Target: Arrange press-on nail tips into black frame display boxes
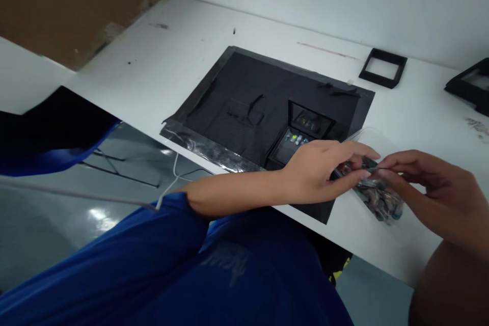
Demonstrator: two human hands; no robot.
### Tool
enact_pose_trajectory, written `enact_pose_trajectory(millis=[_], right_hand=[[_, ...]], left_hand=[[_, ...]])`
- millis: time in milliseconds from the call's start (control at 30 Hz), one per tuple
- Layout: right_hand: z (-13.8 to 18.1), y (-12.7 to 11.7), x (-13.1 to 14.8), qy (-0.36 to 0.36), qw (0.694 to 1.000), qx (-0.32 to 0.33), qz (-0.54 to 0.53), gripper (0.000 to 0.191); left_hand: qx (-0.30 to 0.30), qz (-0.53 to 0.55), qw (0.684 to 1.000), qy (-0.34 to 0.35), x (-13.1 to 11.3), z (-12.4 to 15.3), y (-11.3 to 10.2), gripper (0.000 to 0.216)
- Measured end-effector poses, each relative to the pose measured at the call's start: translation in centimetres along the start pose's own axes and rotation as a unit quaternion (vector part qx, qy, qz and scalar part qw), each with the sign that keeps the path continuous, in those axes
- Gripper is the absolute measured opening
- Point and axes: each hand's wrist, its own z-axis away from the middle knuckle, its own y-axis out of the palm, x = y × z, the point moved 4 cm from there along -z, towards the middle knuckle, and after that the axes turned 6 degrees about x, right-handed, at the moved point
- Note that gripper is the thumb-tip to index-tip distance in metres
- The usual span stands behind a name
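My left hand (pixel 317 170) reaches across from the left, thumb and fingers closed in a pinch. Facing it, my right hand (pixel 435 183) pinches at nearly the same spot, fingertips close to the left ones. Something small and partly shiny lies between the fingertips; its kind is too small and covered to make out. Just below both hands sits a clear plastic container (pixel 395 226) with several small, shiny wrapped-looking pieces (pixel 380 204). To the left, an open black case (pixel 280 150) with a glossy lid holds small coloured pieces (pixel 296 137), partly hidden by my left hand.
A black mat (pixel 237 107) with taped edges lies on the white table (pixel 191 35). Black frames (pixel 384 68) stand at the back right, one by the right edge (pixel 471 81). A white cable (pixel 168 191) hangs at the front edge. A brown panel (pixel 76 5) rises at left.
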Motion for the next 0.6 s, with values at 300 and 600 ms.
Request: enact_pose_trajectory(millis=[300, 600], right_hand=[[0.7, -1.0, 0.8, -0.12, 0.954, -0.006, -0.275, 0.018], [-0.1, -1.3, 1.3, -0.209, 0.922, 0.034, -0.326, 0.026]], left_hand=[[0.011, -0.091, 0.995, 0.048, 0.1, 0.1, 0.2, 0.023], [-0.004, -0.072, 0.993, 0.095, -0.6, -0.2, 0.1, 0.027]])
